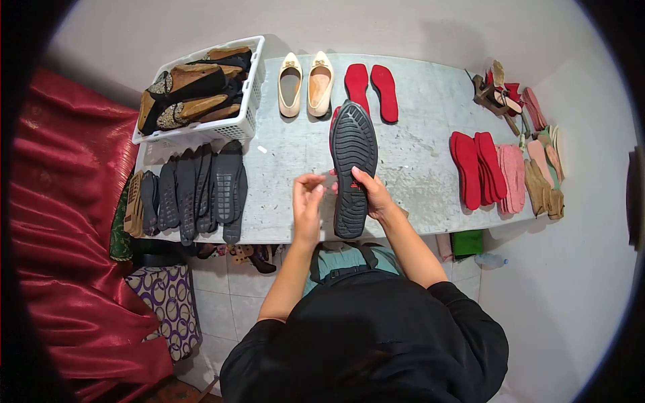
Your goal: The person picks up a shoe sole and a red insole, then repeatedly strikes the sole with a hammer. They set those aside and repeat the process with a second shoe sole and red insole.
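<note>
A black ridged shoe sole [354, 144] is upright in my right hand [373, 193], tread side toward me, with the thumb pressed on its middle. A red edge shows along its left side; what is behind the sole is mostly hidden. Just left of it, my left hand [309, 205] has its fingers loosely bent and apart, with nothing seen in them. Two red insoles lie beyond the sole, the right insole [385, 94] in full view and the left insole [357, 84] partly covered. Beside them stand two cream flat shoes, a left shoe [290, 86] and a right shoe [320, 85].
A white basket [250, 101] filled with shoes stands at the table's back left. Black soles [228, 185] lie in front of it. On the right are red insoles [465, 168], pink insoles [512, 178] and a cluster of shoe pieces [494, 94]. The table's front edge runs near my waist.
</note>
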